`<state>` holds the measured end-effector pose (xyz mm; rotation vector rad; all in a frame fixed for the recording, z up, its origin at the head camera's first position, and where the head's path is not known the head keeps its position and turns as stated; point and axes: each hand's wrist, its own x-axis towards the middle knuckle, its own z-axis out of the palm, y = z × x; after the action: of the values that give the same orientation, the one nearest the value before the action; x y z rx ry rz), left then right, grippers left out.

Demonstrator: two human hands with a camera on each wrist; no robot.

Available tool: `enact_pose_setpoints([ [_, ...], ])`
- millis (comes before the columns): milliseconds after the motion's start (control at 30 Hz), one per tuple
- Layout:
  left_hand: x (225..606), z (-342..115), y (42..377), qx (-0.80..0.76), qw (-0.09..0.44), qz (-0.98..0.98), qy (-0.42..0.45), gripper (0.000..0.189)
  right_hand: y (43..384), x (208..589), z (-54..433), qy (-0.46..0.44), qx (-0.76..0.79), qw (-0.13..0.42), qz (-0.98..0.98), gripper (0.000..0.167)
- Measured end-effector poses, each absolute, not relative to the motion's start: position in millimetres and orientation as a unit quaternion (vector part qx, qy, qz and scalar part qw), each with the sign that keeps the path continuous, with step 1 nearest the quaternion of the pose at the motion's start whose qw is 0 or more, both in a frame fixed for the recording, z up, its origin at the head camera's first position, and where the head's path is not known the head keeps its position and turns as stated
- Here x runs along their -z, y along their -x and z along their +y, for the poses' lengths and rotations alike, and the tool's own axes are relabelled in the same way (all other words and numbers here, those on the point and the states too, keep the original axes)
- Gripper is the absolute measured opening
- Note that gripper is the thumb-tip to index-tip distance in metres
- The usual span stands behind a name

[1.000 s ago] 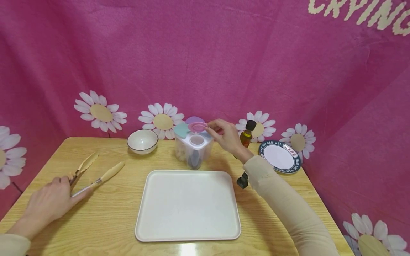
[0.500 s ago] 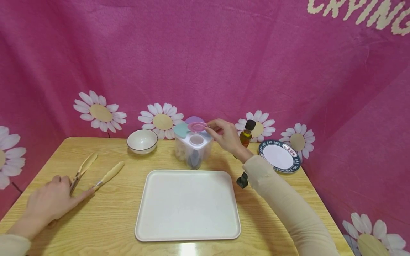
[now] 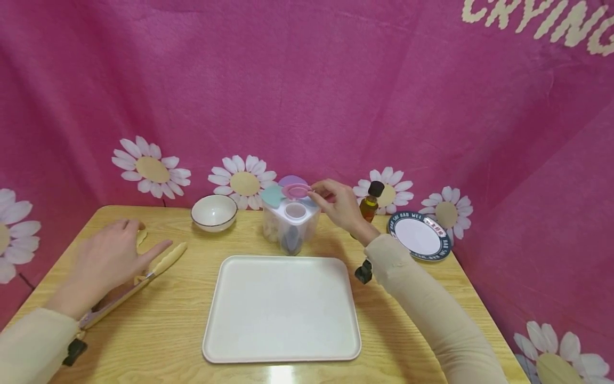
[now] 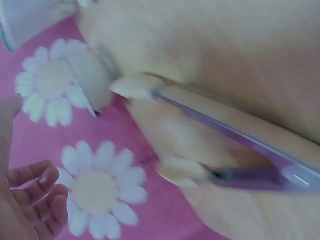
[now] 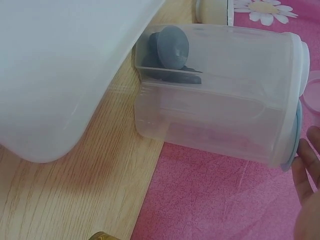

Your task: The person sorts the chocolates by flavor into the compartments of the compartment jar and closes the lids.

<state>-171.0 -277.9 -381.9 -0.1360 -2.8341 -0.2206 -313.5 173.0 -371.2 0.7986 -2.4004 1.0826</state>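
Observation:
My left hand (image 3: 107, 261) hovers with spread fingers over the tongs (image 3: 168, 260), whose yellow tips show past the fingers. In the left wrist view the tongs (image 4: 225, 127) lie spread on the table, apart from the loosely bent fingers (image 4: 37, 195). Farther back, my right hand (image 3: 341, 205) pinches the edge of a raised pink lid (image 3: 296, 191) on a clear divided container (image 3: 307, 229). Below that lid a round opening shows in the white top. A dark grey, round-ended object (image 5: 173, 47) sits inside the container's front compartment. Teal and purple lids (image 3: 272, 196) surround the opening.
A white tray (image 3: 283, 309) lies at the table's front middle. Left of the container stands a white bowl (image 3: 213, 210). A black-capped bottle (image 3: 368, 207) and a dark-rimmed plate (image 3: 419, 237) are at the right. Pink cloth (image 3: 307, 90) hangs behind the table.
My left hand has let go of the tongs and moved forward and right above them. The right hand keeps its pinch on the pink lid without visible movement.

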Motion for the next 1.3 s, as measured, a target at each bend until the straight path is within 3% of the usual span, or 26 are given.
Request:
enact_pose_setpoints([
  [300, 375, -204, 208, 0.227, 0.208, -0.943, 0.129, 0.039, 313, 371, 176, -0.274, -0.385, 0.192, -0.860, 0.019],
  [467, 380, -168, 230, 0.310, 0.226, -0.906, 0.181, 0.026, 312, 371, 175, -0.277, -0.389, 0.196, -0.856, 0.019],
  [1067, 382, -77, 279, 0.480, 0.266, -0.802, 0.236, 0.024, 312, 372, 173, -0.289, -0.389, 0.201, -0.851, 0.018],
  [1300, 377, -60, 287, 0.511, 0.222, -0.803, 0.213, 0.027, 312, 372, 172, -0.291, -0.385, 0.205, -0.852, 0.018],
])
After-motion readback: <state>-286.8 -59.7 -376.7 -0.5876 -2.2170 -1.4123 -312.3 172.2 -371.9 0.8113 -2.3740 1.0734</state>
